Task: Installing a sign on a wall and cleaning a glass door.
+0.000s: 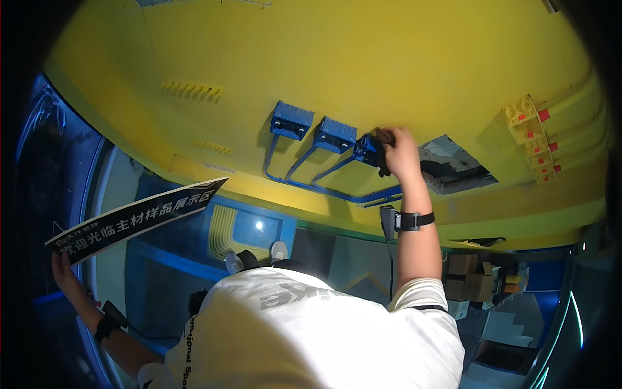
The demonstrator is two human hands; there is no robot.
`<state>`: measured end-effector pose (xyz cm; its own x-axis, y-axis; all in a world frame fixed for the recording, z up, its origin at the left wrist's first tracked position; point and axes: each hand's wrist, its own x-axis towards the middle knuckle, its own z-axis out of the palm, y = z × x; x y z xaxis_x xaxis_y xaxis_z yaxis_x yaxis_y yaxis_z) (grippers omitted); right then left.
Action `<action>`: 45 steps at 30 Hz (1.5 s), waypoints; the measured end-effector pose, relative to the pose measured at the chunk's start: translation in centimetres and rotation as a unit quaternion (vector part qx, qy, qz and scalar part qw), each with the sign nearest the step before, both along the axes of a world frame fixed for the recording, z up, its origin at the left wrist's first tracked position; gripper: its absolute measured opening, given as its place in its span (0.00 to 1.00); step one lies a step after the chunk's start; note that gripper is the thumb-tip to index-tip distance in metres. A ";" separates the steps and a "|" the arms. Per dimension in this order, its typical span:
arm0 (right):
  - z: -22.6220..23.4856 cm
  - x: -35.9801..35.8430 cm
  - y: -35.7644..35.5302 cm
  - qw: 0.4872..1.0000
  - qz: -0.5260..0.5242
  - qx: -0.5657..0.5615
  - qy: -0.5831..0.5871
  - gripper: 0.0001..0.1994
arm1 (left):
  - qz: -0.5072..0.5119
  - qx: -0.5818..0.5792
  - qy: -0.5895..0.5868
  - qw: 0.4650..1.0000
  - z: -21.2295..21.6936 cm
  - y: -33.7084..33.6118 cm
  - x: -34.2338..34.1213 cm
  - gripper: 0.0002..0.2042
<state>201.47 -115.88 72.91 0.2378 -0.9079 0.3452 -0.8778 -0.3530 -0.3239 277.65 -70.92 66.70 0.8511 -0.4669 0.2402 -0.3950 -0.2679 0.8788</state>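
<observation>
Working, seemingly, at the adjacent blue electrical box (366, 150), the right hand (402, 155) grips a dark item (383, 163), needing steadiness next; the left hand (65, 275) clasps a black sign (139, 220).

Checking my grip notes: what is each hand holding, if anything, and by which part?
The left hand holds the long, flat, black sign with white lettering by its left end. The right hand seems to grip an irregular dark object; which part cannot be told.

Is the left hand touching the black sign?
Touching. The head view shows the left hand holding the black sign by its lower left corner.
</observation>
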 end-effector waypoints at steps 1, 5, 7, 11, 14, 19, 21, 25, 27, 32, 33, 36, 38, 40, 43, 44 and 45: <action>-0.6 0.8 0.1 0.999 -0.014 -0.002 0.042 0.18 | 0.010 0.006 -0.004 1.000 0.1 0.0 -0.2 0.25; -1.3 2.2 0.5 0.989 0.017 -0.009 0.147 0.17 | 0.013 -0.005 -0.002 1.000 0.2 0.6 0.1 0.24; -0.1 1.7 0.0 0.983 0.062 0.162 0.052 0.16 | -0.026 -0.022 0.010 0.999 -0.2 1.0 1.3 0.24; -0.6 4.8 0.7 1.000 0.012 -0.025 -0.001 0.17 | -0.013 -0.002 -0.018 1.000 -0.3 1.2 1.2 0.23; -2.0 6.9 0.7 0.999 0.021 -0.025 0.028 0.17 | -0.012 0.020 -0.028 0.999 0.0 0.9 0.2 0.23; -3.2 8.1 -0.6 0.994 0.007 0.002 0.113 0.13 | -0.001 0.005 -0.003 1.000 0.9 1.1 -1.6 0.24; -2.6 8.3 -1.3 0.992 0.003 0.031 0.121 0.12 | 0.006 0.017 0.000 1.000 0.7 1.7 -1.4 0.24; -1.2 7.3 -1.8 0.987 0.039 0.115 0.109 0.12 | 0.030 0.024 0.008 0.999 -0.1 2.5 -1.5 0.25; -0.8 6.4 -1.4 0.987 0.060 0.126 0.084 0.13 | 0.037 0.024 0.017 0.999 -0.9 3.3 -1.0 0.25; -2.0 6.7 -0.9 1.000 0.002 -0.007 -0.010 0.12 | 0.048 0.021 0.030 0.998 -1.7 3.6 -1.2 0.26; -2.4 7.4 -0.8 0.999 0.026 -0.042 0.002 0.13 | 0.058 0.025 0.031 0.997 -1.8 3.5 -1.2 0.26; -2.8 9.3 -0.5 0.989 0.015 -0.023 0.148 0.13 | 0.076 0.015 0.047 0.996 -1.9 2.9 -1.4 0.26; -2.4 9.5 -0.5 0.984 0.009 -0.017 0.178 0.13 | 0.083 0.001 0.059 0.995 -1.5 2.6 -1.9 0.25; -2.1 8.2 -1.8 0.984 0.058 0.067 0.155 0.13 | 0.081 0.030 0.044 0.995 -1.0 2.4 -2.2 0.25; -1.9 6.9 -2.9 0.989 0.041 0.136 0.050 0.12 | 0.088 0.043 0.033 0.995 -1.8 2.8 -1.9 0.25; -2.2 6.9 -2.7 0.996 0.017 0.088 0.010 0.12 | 0.090 0.041 0.034 0.994 -2.2 3.1 -1.5 0.25; -2.6 7.2 -2.7 0.996 0.020 0.086 0.011 0.12 | 0.063 0.041 0.034 0.997 -2.7 3.6 -0.8 0.25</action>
<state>208.62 -118.56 70.31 0.2803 -0.9430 0.1792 -0.8723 -0.3282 -0.3626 276.84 -67.36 64.04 0.9176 -0.3701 0.1453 -0.2932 -0.3830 0.8760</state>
